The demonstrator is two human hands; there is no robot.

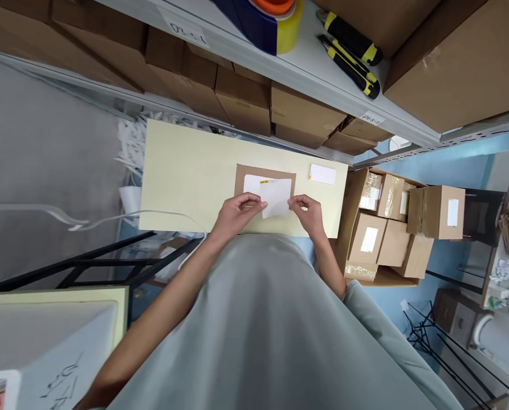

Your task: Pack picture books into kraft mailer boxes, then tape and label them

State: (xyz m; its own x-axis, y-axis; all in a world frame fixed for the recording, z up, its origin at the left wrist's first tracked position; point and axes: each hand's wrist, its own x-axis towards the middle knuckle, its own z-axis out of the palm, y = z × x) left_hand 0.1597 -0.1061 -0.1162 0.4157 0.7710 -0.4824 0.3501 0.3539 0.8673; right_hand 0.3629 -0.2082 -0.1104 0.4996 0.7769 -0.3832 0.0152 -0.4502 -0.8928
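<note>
Between both hands a white paper sheet (277,198) with a small orange mark at its top is held up, pinched at its lower left and right edges. My left hand (239,213) grips the left edge between thumb and fingers. On the right edge, my right hand (308,213) does the same. Under the sheet lies a flat brown cardboard piece (243,169), and another white paper (251,183) rests on it, partly covered. A small white box or card (322,173) sits at the right of the pale yellow table (186,171).
Above the table, a grey shelf (254,60) bears tape rolls (275,28), yellow-black utility knives (350,57) and cardboard boxes. To the right, a large open carton (351,228) holds several smaller boxes. A white cable (151,212) crosses the table's left end.
</note>
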